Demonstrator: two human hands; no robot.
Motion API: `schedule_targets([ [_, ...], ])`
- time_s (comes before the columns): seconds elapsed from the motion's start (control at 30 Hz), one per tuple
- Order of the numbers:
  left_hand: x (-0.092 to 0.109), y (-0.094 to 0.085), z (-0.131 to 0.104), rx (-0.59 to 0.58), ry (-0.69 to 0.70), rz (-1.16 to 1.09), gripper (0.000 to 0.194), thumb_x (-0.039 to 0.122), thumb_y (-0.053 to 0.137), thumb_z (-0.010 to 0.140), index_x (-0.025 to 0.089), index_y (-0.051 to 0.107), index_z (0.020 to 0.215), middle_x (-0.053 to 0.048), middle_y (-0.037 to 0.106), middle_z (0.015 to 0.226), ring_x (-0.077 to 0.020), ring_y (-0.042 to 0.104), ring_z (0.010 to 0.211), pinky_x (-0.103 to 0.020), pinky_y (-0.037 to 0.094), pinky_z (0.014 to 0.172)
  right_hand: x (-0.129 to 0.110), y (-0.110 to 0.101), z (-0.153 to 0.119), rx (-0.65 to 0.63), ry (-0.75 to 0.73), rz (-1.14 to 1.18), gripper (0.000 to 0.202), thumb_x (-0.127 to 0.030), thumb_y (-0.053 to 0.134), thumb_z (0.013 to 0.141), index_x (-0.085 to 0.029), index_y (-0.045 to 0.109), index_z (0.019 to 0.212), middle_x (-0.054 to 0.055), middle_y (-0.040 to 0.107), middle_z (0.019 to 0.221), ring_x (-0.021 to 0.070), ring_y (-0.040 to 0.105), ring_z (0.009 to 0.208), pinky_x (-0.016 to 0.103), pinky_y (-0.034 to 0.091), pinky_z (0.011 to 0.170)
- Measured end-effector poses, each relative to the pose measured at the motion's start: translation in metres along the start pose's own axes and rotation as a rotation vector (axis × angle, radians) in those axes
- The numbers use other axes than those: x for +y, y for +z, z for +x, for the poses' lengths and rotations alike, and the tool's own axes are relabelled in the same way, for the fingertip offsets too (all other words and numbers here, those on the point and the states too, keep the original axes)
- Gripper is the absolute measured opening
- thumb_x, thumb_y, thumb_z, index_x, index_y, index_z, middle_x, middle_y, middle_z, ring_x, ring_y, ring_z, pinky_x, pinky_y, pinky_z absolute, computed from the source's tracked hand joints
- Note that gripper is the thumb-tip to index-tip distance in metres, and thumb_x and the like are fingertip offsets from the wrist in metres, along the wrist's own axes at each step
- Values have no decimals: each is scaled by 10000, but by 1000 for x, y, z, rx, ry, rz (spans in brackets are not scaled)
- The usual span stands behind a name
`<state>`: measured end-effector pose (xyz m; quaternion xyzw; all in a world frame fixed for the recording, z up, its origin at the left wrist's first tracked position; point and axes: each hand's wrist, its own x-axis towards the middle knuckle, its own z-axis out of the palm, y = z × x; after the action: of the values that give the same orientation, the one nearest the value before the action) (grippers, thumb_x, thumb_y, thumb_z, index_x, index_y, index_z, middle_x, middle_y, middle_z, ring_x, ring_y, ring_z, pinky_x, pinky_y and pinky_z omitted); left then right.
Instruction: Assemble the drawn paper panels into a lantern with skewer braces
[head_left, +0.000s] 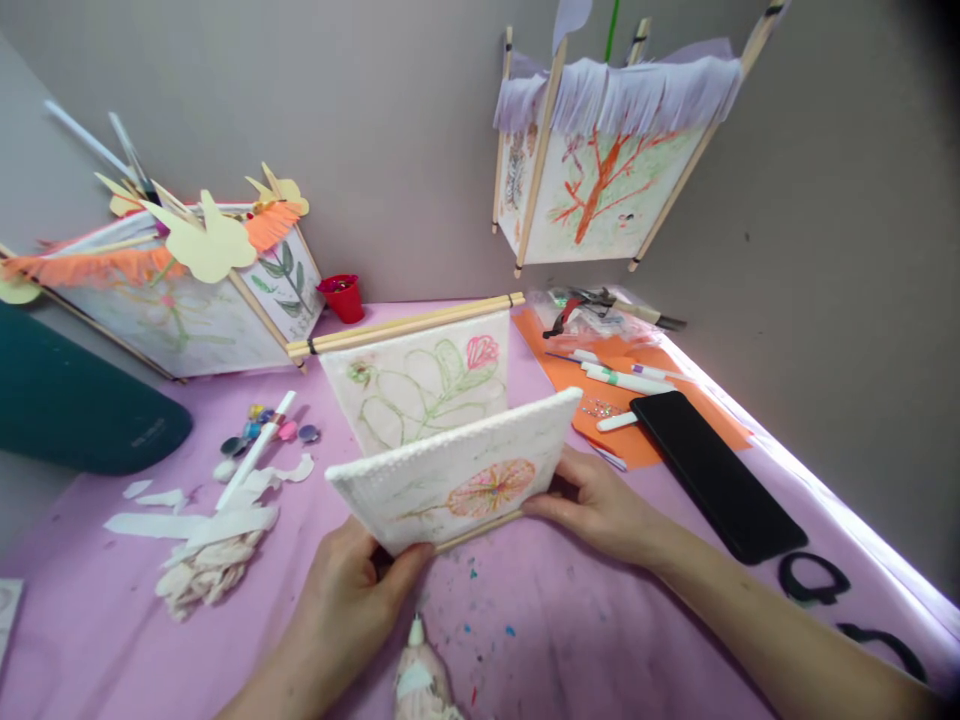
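Note:
A white panel [435, 485] with an orange-pink flower drawn on it stands tilted between my hands. My left hand [341, 590] pinches its lower left corner, thumb in front. My right hand [600, 505] grips the lower right corner, fingers partly hidden behind it. A thin wooden stick [478, 532] runs along the panel's lower edge. Just behind stands another white panel [397, 390] with a pink flower and green leaves, a pair of wooden sticks [412, 323] along its top. Whether the two panels are joined is hidden. A glue bottle [420, 675] with a pointed tip lies near my left hand.
Decorated lanterns stand at back left [165, 320] and hang at back right [622, 190]. Paint pots [255, 430], a crumpled cloth [206, 570] and a dark green bottle [82, 400] are at left. A black phone [720, 475], markers [626, 378] and scissors handles [814, 578] lie right.

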<state>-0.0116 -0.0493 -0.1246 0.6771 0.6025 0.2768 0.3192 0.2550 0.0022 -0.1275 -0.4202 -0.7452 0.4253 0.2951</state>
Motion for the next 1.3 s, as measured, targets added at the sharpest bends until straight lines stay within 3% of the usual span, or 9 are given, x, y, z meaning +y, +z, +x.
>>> schedule_targets([
  [0.37,-1,-2,2,-43,14,-21,193,304,594,772,204,675,915,-50,721,933,-225,669,851,-351,542,761,-1,-2,1,15,-59,-90,171,-260,628,794,-202,643,954,60,627,960,208,576,874,351,483,766],
  [0.7,8,-8,-4,-23,67,-71,323,201,625,733,208,595,1055,-46,675,1046,-214,629,935,-358,502,824,-1,0,-3,-2,-25,28,339,-262,663,772,-200,578,1095,68,614,1092,219,584,964,362,486,831],
  [0.83,9,-9,-5,12,87,-1,274,188,591,746,199,591,1019,-55,664,1005,-212,623,904,-360,501,793,-1,1,-3,0,-7,-17,336,-281,654,779,-186,571,1091,75,607,1049,217,588,913,353,503,778],
  [1.3,3,-7,-4,-18,116,32,201,208,554,800,223,595,996,-30,693,993,-193,653,872,-322,522,761,-2,-1,-1,-10,-90,-72,250,-272,596,839,-216,584,1083,87,610,1129,228,585,1013,405,480,882],
])
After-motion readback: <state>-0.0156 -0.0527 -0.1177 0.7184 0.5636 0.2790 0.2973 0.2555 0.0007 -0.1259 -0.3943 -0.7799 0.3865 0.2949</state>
